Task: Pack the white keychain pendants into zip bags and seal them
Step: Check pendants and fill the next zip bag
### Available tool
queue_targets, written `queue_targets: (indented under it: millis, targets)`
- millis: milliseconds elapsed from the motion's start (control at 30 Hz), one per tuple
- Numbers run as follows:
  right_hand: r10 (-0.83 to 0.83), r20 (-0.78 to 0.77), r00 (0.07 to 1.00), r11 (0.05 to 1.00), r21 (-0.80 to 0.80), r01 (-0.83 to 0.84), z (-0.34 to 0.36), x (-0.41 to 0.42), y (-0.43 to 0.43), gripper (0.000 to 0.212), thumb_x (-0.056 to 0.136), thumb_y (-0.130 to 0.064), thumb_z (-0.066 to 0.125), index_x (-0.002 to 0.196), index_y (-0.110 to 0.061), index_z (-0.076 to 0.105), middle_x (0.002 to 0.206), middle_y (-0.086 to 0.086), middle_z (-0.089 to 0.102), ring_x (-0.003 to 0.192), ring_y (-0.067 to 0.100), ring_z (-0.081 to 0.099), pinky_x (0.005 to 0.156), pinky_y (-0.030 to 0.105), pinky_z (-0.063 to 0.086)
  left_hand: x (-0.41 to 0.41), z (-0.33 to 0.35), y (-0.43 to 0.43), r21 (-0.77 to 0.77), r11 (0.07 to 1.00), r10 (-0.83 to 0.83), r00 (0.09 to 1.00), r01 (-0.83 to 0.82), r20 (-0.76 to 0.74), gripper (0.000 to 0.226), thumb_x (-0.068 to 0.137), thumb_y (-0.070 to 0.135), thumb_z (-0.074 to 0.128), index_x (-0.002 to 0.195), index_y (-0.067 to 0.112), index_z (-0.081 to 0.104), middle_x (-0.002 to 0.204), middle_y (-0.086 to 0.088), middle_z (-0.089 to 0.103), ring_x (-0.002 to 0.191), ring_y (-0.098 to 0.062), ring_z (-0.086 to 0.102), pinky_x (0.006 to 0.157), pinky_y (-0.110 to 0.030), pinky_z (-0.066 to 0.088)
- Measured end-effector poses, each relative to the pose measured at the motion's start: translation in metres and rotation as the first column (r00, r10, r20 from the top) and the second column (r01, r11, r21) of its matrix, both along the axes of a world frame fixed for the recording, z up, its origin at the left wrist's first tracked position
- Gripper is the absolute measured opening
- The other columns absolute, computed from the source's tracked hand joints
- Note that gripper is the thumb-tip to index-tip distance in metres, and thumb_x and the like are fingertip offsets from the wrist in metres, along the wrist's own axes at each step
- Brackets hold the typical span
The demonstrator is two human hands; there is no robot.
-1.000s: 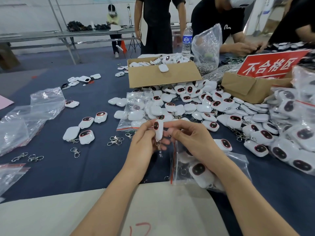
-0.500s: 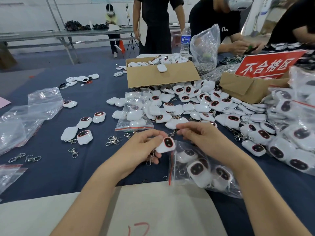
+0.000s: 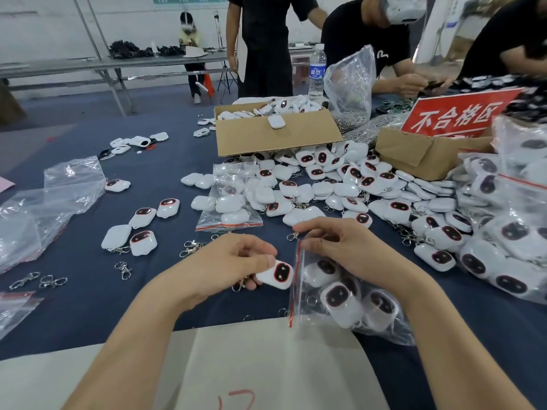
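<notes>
Left hand (image 3: 233, 261) grips a white rounded plastic pendant with a dark, red-rimmed face (image 3: 275, 275), just left of the red-striped mouth of a clear plastic zip bag (image 3: 296, 285). Right hand (image 3: 334, 244), apart from the left, pinches the mouth's far end. The pendant's long axis points right at the opening. Insertion is judged next.

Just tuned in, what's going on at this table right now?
The left hand holds a white pendant at the red-striped mouth of a zip bag, whose top edge the right hand pinches. Several pendants lie inside the bag, which is not yet sealed. More loose pendants are piled behind the hands, beside another filled bag.
</notes>
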State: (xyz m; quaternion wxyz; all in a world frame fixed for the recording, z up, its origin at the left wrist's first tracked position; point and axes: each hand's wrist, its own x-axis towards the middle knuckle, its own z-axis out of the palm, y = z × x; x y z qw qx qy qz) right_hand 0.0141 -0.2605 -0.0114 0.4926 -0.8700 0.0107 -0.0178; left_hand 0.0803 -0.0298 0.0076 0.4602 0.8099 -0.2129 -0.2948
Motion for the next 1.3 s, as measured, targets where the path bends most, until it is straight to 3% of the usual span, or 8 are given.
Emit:
queue_targets:
  millis: [333, 467, 567, 700, 833, 967, 1133, 1300]
  targets:
    - [-0.039, 0.064, 0.997, 0.998, 0.058, 0.035, 0.002, 0.001, 0.004, 0.023, 0.095, -0.023, 0.068, 0.106, -0.042, 0.072, 0.089, -0.021, 0.071, 0.083, -0.007, 0.064, 0.071, 0.007, 0.044, -0.017, 0.013, -0.016, -0.123, 0.99, -0.079, 0.992, 0.067, -0.1, 0.019, 0.098, 0.014, 0.066, 0.117, 0.013, 0.067, 0.1, -0.007, 0.077, 0.081, -0.015, 0.071, 0.082, -0.025, 0.058]
    - [-0.021, 0.083, 0.996, 0.993, 0.116, 0.012, 0.004, 0.0, 0.003, 0.027, 0.095, -0.015, 0.068, 0.102, -0.04, 0.075, 0.087, -0.015, 0.073, 0.074, -0.007, 0.064, 0.067, 0.006, 0.045, -0.031, 0.014, -0.032, -0.215, 0.973, 0.032, 0.97, -0.086, -0.243, 0.028, 0.1, -0.004, 0.05, 0.123, 0.009, 0.058, 0.082, -0.006, 0.071, 0.08, -0.022, 0.071, 0.09, -0.037, 0.061]
    - [-0.031, 0.101, 0.994, 0.988, 0.151, 0.016, 0.004, 0.001, 0.003, 0.03, 0.095, -0.011, 0.067, 0.099, -0.039, 0.076, 0.084, -0.012, 0.073, 0.07, -0.005, 0.064, 0.066, 0.009, 0.047, -0.039, 0.018, -0.044, -0.253, 0.955, 0.063, 0.938, -0.156, -0.34, 0.035, 0.097, -0.008, 0.05, 0.127, 0.009, 0.053, 0.095, -0.019, 0.073, 0.086, -0.026, 0.067, 0.091, -0.038, 0.059]
    - [-0.01, 0.085, 0.996, 0.976, 0.218, -0.009, 0.006, -0.001, -0.002, 0.026, 0.093, -0.019, 0.071, 0.099, -0.044, 0.076, 0.09, -0.009, 0.077, 0.079, 0.003, 0.071, 0.071, 0.013, 0.053, -0.04, 0.029, -0.038, -0.237, 0.968, 0.001, 0.942, -0.085, -0.336, 0.041, 0.095, -0.01, 0.05, 0.13, 0.011, 0.056, 0.116, -0.027, 0.071, 0.108, -0.034, 0.07, 0.102, -0.039, 0.055]
    - [-0.096, 0.099, 0.99, 0.96, 0.271, 0.066, 0.006, -0.002, -0.006, 0.015, 0.091, -0.031, 0.07, 0.101, -0.038, 0.077, 0.093, -0.007, 0.078, 0.089, 0.008, 0.073, 0.083, 0.024, 0.057, -0.026, 0.038, -0.023, -0.125, 0.973, 0.179, 0.975, -0.196, -0.131, 0.039, 0.093, -0.006, 0.055, 0.121, 0.021, 0.061, 0.095, -0.01, 0.079, 0.094, -0.021, 0.075, 0.083, -0.027, 0.062]
    - [-0.324, 0.237, 0.916, 0.93, -0.098, 0.354, 0.004, -0.001, -0.012, 0.019, 0.098, -0.031, 0.064, 0.114, -0.038, 0.071, 0.112, -0.019, 0.07, 0.107, -0.003, 0.061, 0.089, 0.017, 0.043, -0.013, 0.027, -0.019, -0.179, 0.895, 0.422, 0.905, -0.408, 0.047, 0.038, 0.093, -0.005, 0.037, 0.103, 0.024, 0.059, 0.078, 0.003, 0.077, 0.065, -0.007, 0.068, 0.059, -0.023, 0.056]
    - [-0.296, -0.079, 0.952, 0.848, -0.481, 0.223, 0.002, -0.003, -0.011, 0.043, 0.095, -0.048, 0.061, 0.136, -0.033, 0.057, 0.143, -0.004, 0.049, 0.132, 0.018, 0.045, 0.113, 0.042, 0.037, -0.021, -0.008, -0.037, -0.11, 0.934, 0.358, 0.891, -0.34, 0.279, 0.029, 0.091, 0.008, 0.041, 0.094, 0.035, 0.051, 0.077, 0.022, 0.07, 0.079, -0.009, 0.067, 0.068, -0.028, 0.047]
    - [-0.304, -0.066, 0.951, 0.884, -0.392, 0.255, 0.006, -0.005, -0.014, 0.04, 0.093, -0.037, 0.069, 0.132, -0.034, 0.059, 0.138, -0.002, 0.05, 0.128, 0.019, 0.047, 0.101, 0.032, 0.039, -0.021, -0.033, -0.041, -0.126, 0.92, 0.39, 0.843, -0.37, 0.37, 0.03, 0.095, 0.008, 0.043, 0.092, 0.037, 0.05, 0.077, 0.025, 0.067, 0.075, -0.004, 0.062, 0.069, -0.027, 0.044]
